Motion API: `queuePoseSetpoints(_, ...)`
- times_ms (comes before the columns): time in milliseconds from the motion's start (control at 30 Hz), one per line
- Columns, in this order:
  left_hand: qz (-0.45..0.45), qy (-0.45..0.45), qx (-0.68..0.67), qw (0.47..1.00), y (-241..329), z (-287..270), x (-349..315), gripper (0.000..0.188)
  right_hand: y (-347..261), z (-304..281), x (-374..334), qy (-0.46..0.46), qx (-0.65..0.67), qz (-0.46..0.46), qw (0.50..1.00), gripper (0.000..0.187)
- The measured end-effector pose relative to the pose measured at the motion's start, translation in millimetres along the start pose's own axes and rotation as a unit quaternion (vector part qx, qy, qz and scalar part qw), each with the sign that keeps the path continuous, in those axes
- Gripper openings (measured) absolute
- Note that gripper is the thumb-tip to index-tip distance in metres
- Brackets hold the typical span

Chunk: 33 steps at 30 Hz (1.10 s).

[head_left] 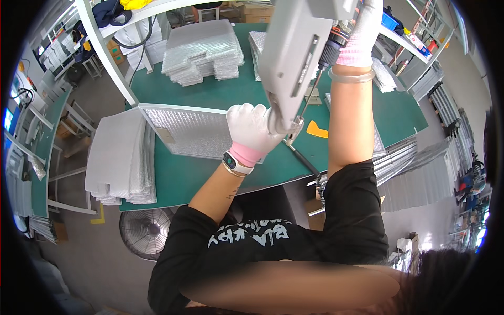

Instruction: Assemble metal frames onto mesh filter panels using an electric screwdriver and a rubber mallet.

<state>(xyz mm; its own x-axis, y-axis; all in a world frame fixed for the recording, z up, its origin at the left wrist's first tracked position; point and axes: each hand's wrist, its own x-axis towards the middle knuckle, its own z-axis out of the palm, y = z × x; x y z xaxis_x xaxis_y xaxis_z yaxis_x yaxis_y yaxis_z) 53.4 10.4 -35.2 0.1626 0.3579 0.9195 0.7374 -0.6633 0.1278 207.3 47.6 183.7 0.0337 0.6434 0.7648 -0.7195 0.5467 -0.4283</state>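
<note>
A long white housing (291, 58) with a slot along its side stands raised over the workbench. My left hand (251, 128), in a white glove with a pink cuff, is closed round its lower end. My right hand (367, 34), gloved the same way, is lifted high at the upper right and grips a power screwdriver (329, 50); part of its fingers and the tool's top are cut off or hidden. The screwdriver's long thin bit slants down to a small metal fitting (296, 128) at the housing's lower end. Whether the tip touches a screw, I cannot make out.
On the green bench (184, 181) lie a silver-lined panel (186, 131), an orange flat piece (317, 129) and a dark rod (306, 161). Bubble-wrap sheets stand stacked at left (118, 157) and far (202, 50). A floor fan (152, 229) sits below the front edge.
</note>
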Motion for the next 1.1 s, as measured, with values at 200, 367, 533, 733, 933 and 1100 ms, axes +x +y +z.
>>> queuePoseSetpoints(200, 0.02, 0.008, 0.016, 1.0, 3.0, -11.8, 3.7, 0.048, 6.5, 62.9, -9.5, 0.184, 0.038, 0.017, 0.982, 0.034)
queuePoseSetpoints(367, 0.009, -0.014, -0.048, 0.999, 11.4, -18.2, 11.0, 0.027, 6.5, 7.5, -5.3, -0.007, 0.009, 0.046, 0.999, 0.028)
queuePoseSetpoints(533, -0.009, -0.036, -0.034, 0.999, 7.5, -14.8, 7.3, 0.008, 17.2, 30.1, -15.4, 0.049, -0.145, 0.039, 0.988, 0.027)
queuePoseSetpoints(733, -0.011, -0.081, -0.013, 0.997, 7.4, -18.5, 7.5, 0.008, 23.6, 25.4, -12.4, 0.016, -0.127, 0.069, 0.989, 0.026)
queuePoseSetpoints(933, -0.007, -0.084, -0.031, 0.996, 5.4, -15.0, 5.9, 0.006, 24.4, 28.8, -21.4, 0.005, -0.124, 0.1, 0.987, 0.027)
queuePoseSetpoints(1100, 0.005, -0.026, -0.084, 0.996, 2.2, -13.6, 4.6, 0.008, 33.7, 26.3, -51.7, -0.064, -0.058, 0.204, 0.975, 0.03)
